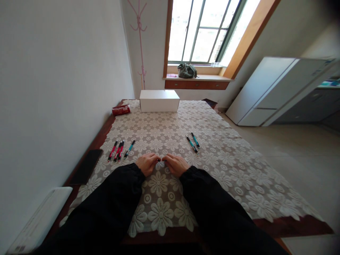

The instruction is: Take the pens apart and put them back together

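My left hand (147, 163) and my right hand (175, 164) are close together above the tablecloth, fingertips almost meeting. The fingers of each are closed in a pinch around something small; only dark bits show at the fingertips, too small to make out. To the left of my left hand lie several pens: red pens (118, 151) with black grips side by side, and a teal pen (129, 149) nearest the hand. Beyond my right hand, a teal pen (191, 144) and another teal pen (195, 139) lie slanted, side by side.
A patterned lace tablecloth (160, 216) covers the table. At its far end stand a white box (159, 102) and a red packet (121, 110). Along the left edge are a black flat object (87, 166) and a white object (44, 216), beside the wall.
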`<action>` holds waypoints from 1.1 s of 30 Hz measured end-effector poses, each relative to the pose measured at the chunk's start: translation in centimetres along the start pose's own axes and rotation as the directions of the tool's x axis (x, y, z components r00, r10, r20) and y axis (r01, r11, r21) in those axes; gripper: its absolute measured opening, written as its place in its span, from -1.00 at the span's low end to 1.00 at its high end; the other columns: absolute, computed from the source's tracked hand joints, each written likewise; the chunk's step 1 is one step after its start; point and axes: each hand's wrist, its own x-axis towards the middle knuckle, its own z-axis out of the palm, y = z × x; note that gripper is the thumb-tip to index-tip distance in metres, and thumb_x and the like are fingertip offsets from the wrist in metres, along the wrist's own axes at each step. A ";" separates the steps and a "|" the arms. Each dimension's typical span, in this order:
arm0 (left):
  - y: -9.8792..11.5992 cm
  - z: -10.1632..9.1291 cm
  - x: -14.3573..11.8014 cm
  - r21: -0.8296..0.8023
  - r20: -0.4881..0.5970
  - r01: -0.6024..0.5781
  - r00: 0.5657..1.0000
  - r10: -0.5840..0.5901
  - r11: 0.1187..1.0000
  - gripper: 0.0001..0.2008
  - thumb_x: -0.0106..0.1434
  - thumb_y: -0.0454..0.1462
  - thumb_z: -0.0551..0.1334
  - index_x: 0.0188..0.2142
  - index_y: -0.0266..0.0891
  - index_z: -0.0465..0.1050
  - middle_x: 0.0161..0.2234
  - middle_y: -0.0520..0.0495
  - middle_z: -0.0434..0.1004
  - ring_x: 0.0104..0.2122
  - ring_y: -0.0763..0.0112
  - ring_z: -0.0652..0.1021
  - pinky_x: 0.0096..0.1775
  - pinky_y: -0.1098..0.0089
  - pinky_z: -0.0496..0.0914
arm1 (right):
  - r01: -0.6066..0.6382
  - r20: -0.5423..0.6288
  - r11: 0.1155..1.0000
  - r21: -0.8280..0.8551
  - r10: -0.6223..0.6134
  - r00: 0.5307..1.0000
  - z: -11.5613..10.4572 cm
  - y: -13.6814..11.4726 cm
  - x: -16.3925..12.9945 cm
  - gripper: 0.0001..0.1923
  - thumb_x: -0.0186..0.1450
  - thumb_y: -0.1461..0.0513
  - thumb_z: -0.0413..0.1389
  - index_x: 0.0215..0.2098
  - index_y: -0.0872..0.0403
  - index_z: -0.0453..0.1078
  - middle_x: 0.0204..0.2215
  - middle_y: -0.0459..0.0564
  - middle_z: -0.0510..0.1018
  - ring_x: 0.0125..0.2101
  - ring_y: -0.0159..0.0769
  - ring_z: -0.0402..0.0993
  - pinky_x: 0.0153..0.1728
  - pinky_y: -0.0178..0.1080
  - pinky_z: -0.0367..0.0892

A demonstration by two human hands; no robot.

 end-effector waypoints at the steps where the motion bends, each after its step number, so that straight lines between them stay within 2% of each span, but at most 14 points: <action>1: 0.0 0.0 0.0 0.004 -0.001 0.000 1.000 0.000 1.000 -0.73 0.39 -0.23 0.01 -0.06 -0.11 0.44 -0.18 -0.08 0.50 -0.16 0.28 0.50 -0.09 0.31 0.36 | -0.002 -0.003 1.000 -0.001 0.002 1.000 0.0 0.0 0.0 -0.81 0.40 0.26 -0.04 -0.08 0.01 0.36 -0.21 -0.03 0.48 -0.27 -0.32 0.43 -0.27 -0.32 0.24; 7: 0.2 0.0 -0.1 0.017 -0.008 0.002 1.000 -0.002 1.000 -0.73 0.40 -0.22 -0.01 -0.11 -0.13 0.44 -0.17 -0.09 0.50 -0.16 0.27 0.50 -0.11 0.30 0.36 | -0.040 -0.019 0.999 -0.030 0.040 0.999 0.2 -0.1 0.0 -0.84 0.41 0.17 -0.01 -0.14 0.02 0.38 -0.24 -0.03 0.48 -0.30 -0.34 0.43 -0.33 -0.33 0.20; 19: 0.3 -0.2 -0.1 0.000 -0.035 0.013 0.999 -0.013 1.000 -0.78 0.36 -0.26 0.03 -0.17 -0.15 0.44 -0.19 -0.09 0.50 -0.17 0.27 0.48 -0.10 0.29 0.36 | -0.081 -0.003 0.994 -0.069 0.081 0.997 -0.1 -0.1 0.0 -0.84 0.40 0.15 0.00 -0.17 0.01 0.38 -0.24 -0.05 0.49 -0.34 -0.36 0.42 -0.38 -0.33 0.14; 26: 0.3 -0.3 0.0 0.018 -0.072 0.075 0.995 -0.074 0.997 -0.83 0.28 -0.31 0.07 -0.23 -0.19 0.43 -0.23 -0.11 0.52 -0.21 0.26 0.48 -0.14 0.26 0.34 | -0.090 -0.017 0.995 -0.050 0.089 0.996 -0.1 0.0 0.0 -0.85 0.40 0.15 0.01 -0.19 0.02 0.38 -0.25 -0.06 0.49 -0.34 -0.36 0.42 -0.38 -0.33 0.14; 33: 0.2 -0.4 0.0 0.027 -0.055 0.131 0.990 -0.130 0.991 -0.84 0.22 -0.33 0.07 -0.28 -0.18 0.42 -0.30 -0.07 0.52 -0.27 0.29 0.48 -0.19 0.29 0.32 | -0.084 -0.018 0.996 -0.032 0.083 0.996 0.0 0.1 0.0 -0.86 0.39 0.16 0.02 -0.19 0.01 0.38 -0.25 -0.05 0.49 -0.33 -0.35 0.42 -0.36 -0.33 0.16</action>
